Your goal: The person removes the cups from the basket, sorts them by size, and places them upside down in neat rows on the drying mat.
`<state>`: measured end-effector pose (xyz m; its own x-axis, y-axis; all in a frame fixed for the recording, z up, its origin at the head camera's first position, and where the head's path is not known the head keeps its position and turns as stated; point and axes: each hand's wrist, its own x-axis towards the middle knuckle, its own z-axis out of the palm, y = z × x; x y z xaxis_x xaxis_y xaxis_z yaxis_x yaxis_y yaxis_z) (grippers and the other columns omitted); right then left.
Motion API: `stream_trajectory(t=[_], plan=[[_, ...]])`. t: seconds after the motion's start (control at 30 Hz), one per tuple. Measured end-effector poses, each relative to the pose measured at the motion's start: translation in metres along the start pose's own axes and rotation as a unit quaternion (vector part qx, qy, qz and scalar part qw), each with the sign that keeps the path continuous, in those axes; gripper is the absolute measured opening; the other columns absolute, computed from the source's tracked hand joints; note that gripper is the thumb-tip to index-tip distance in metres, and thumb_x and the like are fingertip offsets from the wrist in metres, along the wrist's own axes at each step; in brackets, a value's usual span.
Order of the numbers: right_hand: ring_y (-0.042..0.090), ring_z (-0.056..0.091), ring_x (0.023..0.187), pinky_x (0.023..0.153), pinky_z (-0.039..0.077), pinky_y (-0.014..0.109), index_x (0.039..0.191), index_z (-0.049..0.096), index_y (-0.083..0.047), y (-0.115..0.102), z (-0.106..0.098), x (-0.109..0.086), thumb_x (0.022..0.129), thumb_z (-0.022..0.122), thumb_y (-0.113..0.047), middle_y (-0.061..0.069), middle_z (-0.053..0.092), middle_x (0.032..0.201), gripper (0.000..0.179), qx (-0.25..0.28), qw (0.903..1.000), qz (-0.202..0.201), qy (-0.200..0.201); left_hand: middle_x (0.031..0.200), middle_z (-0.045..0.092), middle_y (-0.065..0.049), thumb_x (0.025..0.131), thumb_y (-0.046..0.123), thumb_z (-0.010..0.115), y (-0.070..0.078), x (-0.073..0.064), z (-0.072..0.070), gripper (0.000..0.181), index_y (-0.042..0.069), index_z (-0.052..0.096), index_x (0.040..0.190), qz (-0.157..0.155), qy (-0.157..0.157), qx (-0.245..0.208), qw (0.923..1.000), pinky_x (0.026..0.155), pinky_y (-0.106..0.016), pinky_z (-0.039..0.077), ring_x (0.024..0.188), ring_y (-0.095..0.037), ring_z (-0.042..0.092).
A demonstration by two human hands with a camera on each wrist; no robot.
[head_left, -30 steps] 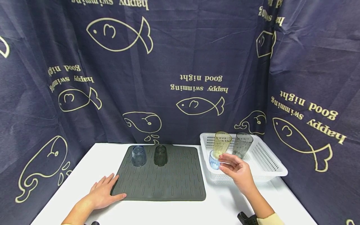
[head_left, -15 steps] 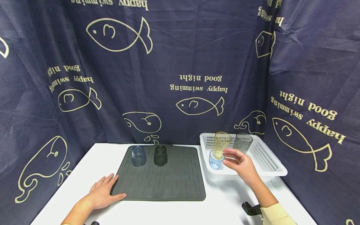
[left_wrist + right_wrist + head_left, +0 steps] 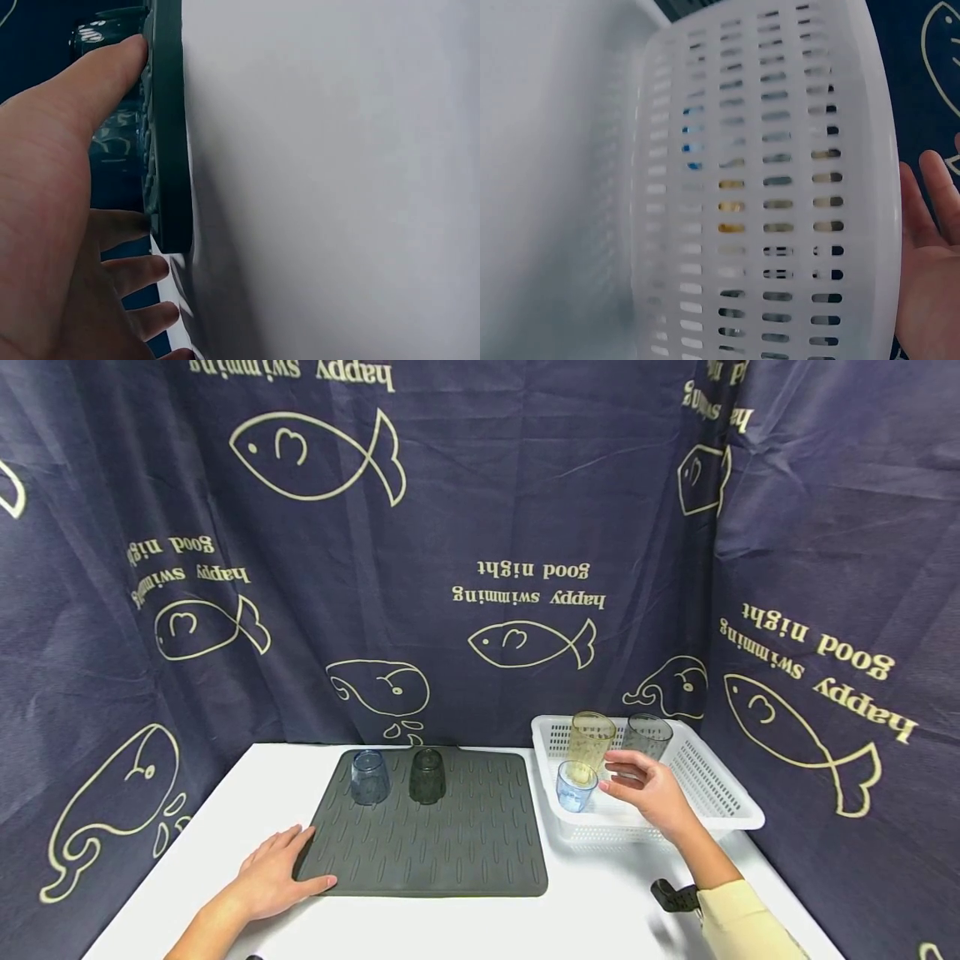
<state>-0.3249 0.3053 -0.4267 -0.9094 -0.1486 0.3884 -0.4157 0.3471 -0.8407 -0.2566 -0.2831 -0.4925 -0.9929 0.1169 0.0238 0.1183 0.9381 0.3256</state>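
Light-blue glass (image 3: pixel 576 797) stands upright in the near left corner of the basket, lower right of the head view. Behind everything, the navy curtain (image 3: pixel 480 527) fills the upper frame, printed with fish, whales and upside-down lettering. White table (image 3: pixel 585 914) spreads across the bottom. On it, left of centre, lies the dark grey ribbed mat (image 3: pixel 450 852); to its right sits the white slotted basket (image 3: pixel 705 777), whose perforated side takes up the middle of the right wrist view, with blue and yellow showing through the slots.

At lower left, the left hand (image 3: pixel 273 878) lies with its fingers spread and gripping nothing, the thumb on the mat's near left corner. At lower right, the right hand (image 3: pixel 651 789) hovers over the basket, fingers loosely bent, released; its thumb tip is just beside the light-blue glass, and whether they touch I cannot tell.

Inside the basket, the tall yellow glass (image 3: pixel 592 735) and tall grey glass (image 3: pixel 648 737) stand side by side at the back. On the mat's upper left, the darker blue glass (image 3: pixel 370 781) and the smoky black glass (image 3: pixel 427 781) stand apart, both mouth down.
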Motion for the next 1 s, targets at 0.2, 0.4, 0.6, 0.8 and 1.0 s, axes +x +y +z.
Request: stream_trajectory(t=[0.2,0.4,0.6,0.8,1.0], plan=[[0.032,0.065,0.123,0.090,0.058,0.020,0.139,0.057,0.001,0.003,-0.006,0.005,0.088,0.083,-0.016,0.010,0.064,0.134,0.059,-0.015,0.9987,0.039,-0.029,0.148,0.045,-0.037,0.079,0.066,0.076,0.002,-0.002,0.007,0.103,-0.005,0.046,0.148,0.017,0.038,-0.004,0.9991,0.099,-0.076,0.040,0.134,-0.061,0.043],[0.050,0.053,0.134,0.089,0.059,0.025,0.141,0.054,0.001,0.002,-0.010,0.011,0.087,0.083,-0.017,0.031,0.049,0.149,0.064,-0.015,0.9962,0.069,-0.051,0.147,0.047,-0.034,0.078,0.065,0.078,0.009,-0.004,0.011,0.104,-0.004,0.045,0.149,0.044,0.073,-0.020,0.9962,0.098,-0.075,0.041,0.133,-0.059,0.045],[0.050,0.053,0.134,0.091,0.059,0.027,0.143,0.052,0.004,0.003,-0.012,0.018,0.087,0.083,-0.020,0.029,0.052,0.147,0.069,-0.053,0.9940,0.067,-0.068,0.148,0.048,-0.031,0.078,0.062,0.080,0.023,-0.005,0.012,0.102,-0.002,0.045,0.150,0.058,0.082,-0.048,0.9938,0.099,-0.075,0.041,0.135,-0.057,0.045],[0.045,0.057,0.129,0.089,0.056,0.021,0.143,0.053,0.003,0.007,-0.012,0.026,0.086,0.084,-0.017,0.026,0.057,0.144,0.068,-0.063,0.9930,0.057,-0.082,0.152,0.045,-0.028,0.080,0.060,0.080,0.039,-0.005,0.012,0.101,0.001,0.043,0.152,0.075,0.075,-0.088,0.9905,0.102,-0.075,0.040,0.139,-0.055,0.042],[0.048,0.057,0.129,0.099,0.056,0.035,0.143,0.052,0.006,0.011,-0.012,0.033,0.084,0.086,-0.020,0.029,0.057,0.142,0.072,-0.077,0.9901,0.057,-0.103,0.154,0.045,-0.024,0.081,0.058,0.080,0.056,-0.002,0.013,0.100,0.003,0.041,0.154,0.092,0.075,-0.113,0.9865,0.110,-0.070,0.038,0.143,-0.051,0.040]])
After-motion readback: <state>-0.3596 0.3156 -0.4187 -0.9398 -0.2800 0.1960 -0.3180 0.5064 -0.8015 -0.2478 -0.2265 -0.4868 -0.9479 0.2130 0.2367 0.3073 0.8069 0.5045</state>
